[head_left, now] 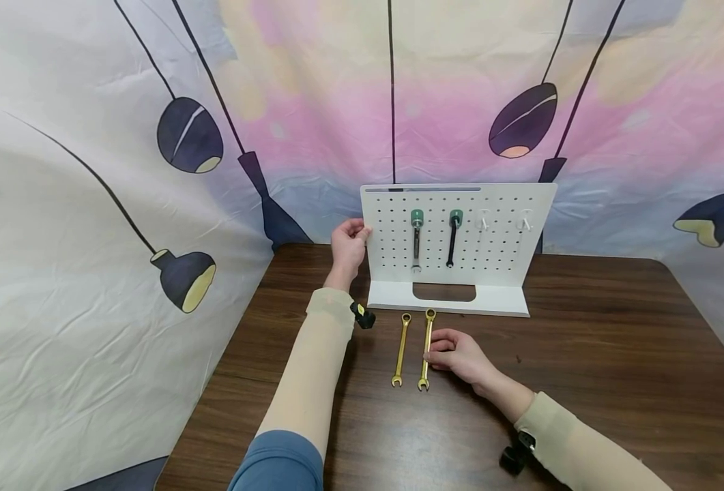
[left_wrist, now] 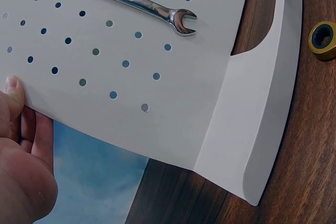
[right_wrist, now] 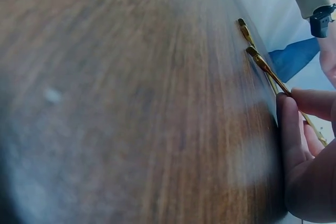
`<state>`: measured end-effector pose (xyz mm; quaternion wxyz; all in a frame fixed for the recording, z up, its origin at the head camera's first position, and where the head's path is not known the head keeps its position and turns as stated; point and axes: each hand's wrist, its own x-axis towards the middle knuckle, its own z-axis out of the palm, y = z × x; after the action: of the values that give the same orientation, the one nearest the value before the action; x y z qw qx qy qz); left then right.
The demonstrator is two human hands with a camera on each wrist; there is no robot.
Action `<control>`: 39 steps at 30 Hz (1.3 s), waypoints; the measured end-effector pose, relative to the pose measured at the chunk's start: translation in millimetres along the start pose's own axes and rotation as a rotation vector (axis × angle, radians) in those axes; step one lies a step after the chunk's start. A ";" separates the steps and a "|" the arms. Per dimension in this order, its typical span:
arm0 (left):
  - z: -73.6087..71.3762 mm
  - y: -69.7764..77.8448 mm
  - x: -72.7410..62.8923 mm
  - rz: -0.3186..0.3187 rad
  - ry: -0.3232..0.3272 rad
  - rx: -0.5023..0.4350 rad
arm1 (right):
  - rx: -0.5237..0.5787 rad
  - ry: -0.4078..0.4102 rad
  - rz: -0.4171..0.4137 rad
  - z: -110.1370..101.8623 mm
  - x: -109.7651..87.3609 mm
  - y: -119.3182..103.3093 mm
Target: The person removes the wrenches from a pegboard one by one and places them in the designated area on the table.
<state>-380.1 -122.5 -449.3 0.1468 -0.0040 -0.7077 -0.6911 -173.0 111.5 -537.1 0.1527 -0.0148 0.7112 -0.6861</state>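
Note:
A white pegboard stand (head_left: 386, 293) stands upright on the table. My left hand (head_left: 347, 249) pinches its left edge, thumb on the front and fingers behind. In the right wrist view, thumb and fingers of my right hand (right_wrist: 310, 150) pinch a gold combination wrench (right_wrist: 265, 66) around the middle of its shaft. A second gold wrench (head_left: 401, 351) lies to its left on the tabletop, both with their ring ends toward the board. On the board hang a silver wrench (head_left: 416, 242), its open end down, and a dark tool (head_left: 452, 245), each from a green-topped holder.
Two clear hooks (head_left: 483, 221) are on the board's right half, with nothing hanging from them. The brown wooden table (head_left: 613, 354) extends to both sides. A printed cloth backdrop (head_left: 337, 102) hangs right behind the board.

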 end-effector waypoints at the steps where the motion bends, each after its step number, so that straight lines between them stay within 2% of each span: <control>1: 0.2 0.0 0.0 0.002 0.001 0.001 | -0.003 0.001 -0.002 0.2 0.0 0.2; 14: -0.6 0.1 -0.5 -0.001 -0.005 0.003 | -0.054 0.014 0.019 4.7 0.7 0.3; 23: -1.2 2.3 -0.4 0.006 -0.002 0.000 | -0.048 0.009 0.029 4.9 2.2 -0.1; 39: -0.5 2.4 -1.5 0.002 -0.005 -0.008 | -0.113 0.062 0.043 6.5 -0.6 -1.5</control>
<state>-378.1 -122.6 -447.4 0.1458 -0.0070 -0.7052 -0.6938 -171.2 105.2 -535.6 0.1440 0.0131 0.7535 -0.6414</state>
